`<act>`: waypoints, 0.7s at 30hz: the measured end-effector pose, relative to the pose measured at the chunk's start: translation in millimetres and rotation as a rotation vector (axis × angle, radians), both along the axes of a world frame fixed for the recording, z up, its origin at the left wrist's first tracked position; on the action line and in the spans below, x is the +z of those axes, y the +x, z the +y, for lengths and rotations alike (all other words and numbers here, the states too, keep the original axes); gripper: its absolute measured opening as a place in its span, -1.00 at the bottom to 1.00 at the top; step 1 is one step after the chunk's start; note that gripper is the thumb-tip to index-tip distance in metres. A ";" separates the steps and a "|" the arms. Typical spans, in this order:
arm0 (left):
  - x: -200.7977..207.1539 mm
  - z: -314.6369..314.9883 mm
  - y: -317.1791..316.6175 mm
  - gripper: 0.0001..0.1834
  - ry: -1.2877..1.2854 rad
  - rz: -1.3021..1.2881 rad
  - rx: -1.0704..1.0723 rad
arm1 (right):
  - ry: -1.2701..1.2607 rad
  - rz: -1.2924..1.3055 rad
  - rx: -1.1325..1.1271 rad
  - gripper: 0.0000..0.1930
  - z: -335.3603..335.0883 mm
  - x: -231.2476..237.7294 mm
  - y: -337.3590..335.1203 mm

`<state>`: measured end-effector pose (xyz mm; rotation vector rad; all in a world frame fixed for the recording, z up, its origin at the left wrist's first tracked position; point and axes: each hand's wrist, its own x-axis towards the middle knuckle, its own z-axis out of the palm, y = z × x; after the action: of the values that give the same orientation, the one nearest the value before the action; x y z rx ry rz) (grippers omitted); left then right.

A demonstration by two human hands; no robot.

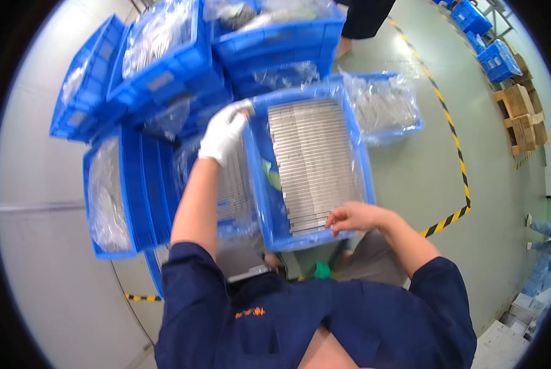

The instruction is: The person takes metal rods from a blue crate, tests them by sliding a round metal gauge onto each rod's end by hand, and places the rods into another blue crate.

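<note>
A blue plastic crate (366,165) lined with clear plastic stands in front of me, holding rows of narrow silvery metal bars (315,157) packed tightly side by side. My left hand (226,130), in a white glove with a bare-looking fingertip, is closed at the crate's far left corner, its fingers curled over the lined rim. Bare, my right hand (354,218) hovers over or rests on the near right end of the bars; contact cannot be told. Its fingers are loosely bent and apart. A light green scrap (271,176) lies inside along the crate's left side.
More blue crates (278,43) with plastic-wrapped contents are stacked at the far left. Another crate (398,132) of wrapped parts sits behind on the right. Black and yellow tape (453,135) marks the floor. Cardboard boxes (521,120) stand far right; a person's legs (367,18) show at the top.
</note>
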<state>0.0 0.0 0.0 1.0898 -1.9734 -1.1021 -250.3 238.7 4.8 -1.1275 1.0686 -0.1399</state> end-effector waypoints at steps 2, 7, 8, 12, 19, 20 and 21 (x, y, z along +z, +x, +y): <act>30.5 -1.6 21.1 -0.73 0.061 0.052 0.052 | 0.003 0.032 0.025 -0.80 2.2 18.4 15.3; -47.2 46.4 112.6 -0.67 0.014 -0.082 0.235 | 0.010 0.071 -0.263 -0.84 52.5 -23.8 24.6; -60.3 58.9 133.5 -0.67 -0.007 -0.146 0.260 | -0.017 0.061 -0.324 -0.84 58.3 -32.8 21.7; -134.6 136.7 198.3 -0.69 0.021 -0.384 0.306 | -0.075 0.127 -0.419 -0.86 68.0 -51.3 30.4; -216.2 200.9 202.4 -0.72 0.073 -0.526 0.328 | -0.458 0.523 -0.299 -0.85 76.7 -62.9 47.9; -218.3 193.7 199.3 -0.72 0.045 -0.544 0.324 | -0.403 0.475 -0.357 -0.85 75.8 -64.8 46.4; -223.3 188.3 200.5 -0.69 0.057 -0.614 0.320 | -0.356 0.467 -0.398 -0.85 73.6 -60.4 50.2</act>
<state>200.5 188.3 -223.3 1.8675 -2.1023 -0.7018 -200.1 312.3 -55.6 -1.2854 1.7322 -0.4077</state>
